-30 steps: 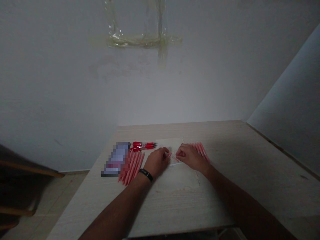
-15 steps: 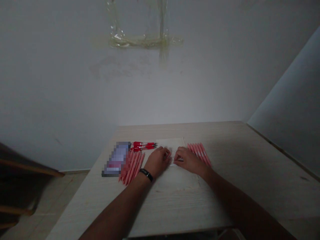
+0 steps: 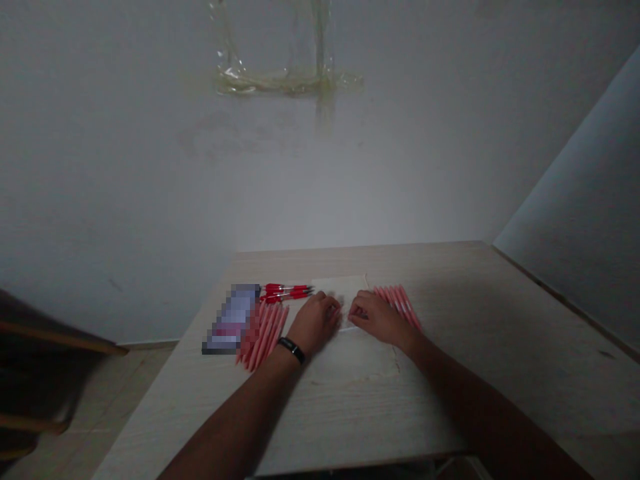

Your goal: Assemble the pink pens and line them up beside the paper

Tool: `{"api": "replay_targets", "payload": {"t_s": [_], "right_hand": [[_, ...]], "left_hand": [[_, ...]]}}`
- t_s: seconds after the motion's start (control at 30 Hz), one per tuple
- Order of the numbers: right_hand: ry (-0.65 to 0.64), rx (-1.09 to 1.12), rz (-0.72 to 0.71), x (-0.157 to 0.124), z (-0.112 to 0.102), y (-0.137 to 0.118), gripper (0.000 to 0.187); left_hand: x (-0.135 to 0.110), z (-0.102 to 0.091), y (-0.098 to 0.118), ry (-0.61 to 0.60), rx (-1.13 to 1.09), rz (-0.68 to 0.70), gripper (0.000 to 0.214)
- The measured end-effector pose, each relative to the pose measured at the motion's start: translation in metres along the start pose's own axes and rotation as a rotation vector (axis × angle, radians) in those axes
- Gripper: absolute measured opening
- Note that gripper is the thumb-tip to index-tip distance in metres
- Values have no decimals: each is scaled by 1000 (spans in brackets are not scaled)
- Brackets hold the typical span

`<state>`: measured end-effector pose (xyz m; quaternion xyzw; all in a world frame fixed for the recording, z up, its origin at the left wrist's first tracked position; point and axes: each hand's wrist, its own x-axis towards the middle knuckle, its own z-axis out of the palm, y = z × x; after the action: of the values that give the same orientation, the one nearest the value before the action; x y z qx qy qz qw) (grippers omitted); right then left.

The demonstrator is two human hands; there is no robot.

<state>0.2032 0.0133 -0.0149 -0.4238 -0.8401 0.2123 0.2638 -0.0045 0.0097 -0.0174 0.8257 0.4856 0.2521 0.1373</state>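
My left hand point(image 3: 314, 323), with a black band on its wrist, rests curled on a white sheet point(image 3: 345, 287) on the wooden table point(image 3: 450, 373). My right hand point(image 3: 376, 316) lies curled just to its right, fingertips nearly meeting the left's. Whatever the pinched fingers of both hands hold is hidden between them. A fan of pink tubes point(image 3: 263, 328) lies by my left wrist. A row of pink tubes point(image 3: 401, 302) lies just behind my right hand. A few red pens point(image 3: 287, 291) lie beyond the left hand.
A blurred-out flat box point(image 3: 230, 319) sits left of the pink fan, near the table's left edge. A pale wall with a taped plastic patch point(image 3: 285, 63) rises behind the table. Dark wooden furniture point(image 3: 40, 373) stands at the lower left.
A pink piece showed between my fingertips a second ago; my hands have since drawn closer and lowered onto the sheet, hiding it. More of the right pink row now shows.
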Motion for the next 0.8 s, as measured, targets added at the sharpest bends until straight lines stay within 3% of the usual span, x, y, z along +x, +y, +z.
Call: {"api": "replay_targets", "payload": {"t_s": [0.2,0.33,0.47,0.67,0.8], "right_hand": [[112,-54,26,2,-9,16,7],[203,-19,53,2,-27,32,9],[272,3,23,0,-42,43,11],[303,-48,22,0,-46,54,17],[306,-55,46,1,-42,58,17]], "left_hand": [[4,-7,-1,26,-35,-94,18],[9,-21,-11,79,-16,-145,13],[12,-32,-17,104,-43,-203,21],[11,-32,-18,103,2,-172,38],[10,-28,-18,64,30,-141,31]]}}
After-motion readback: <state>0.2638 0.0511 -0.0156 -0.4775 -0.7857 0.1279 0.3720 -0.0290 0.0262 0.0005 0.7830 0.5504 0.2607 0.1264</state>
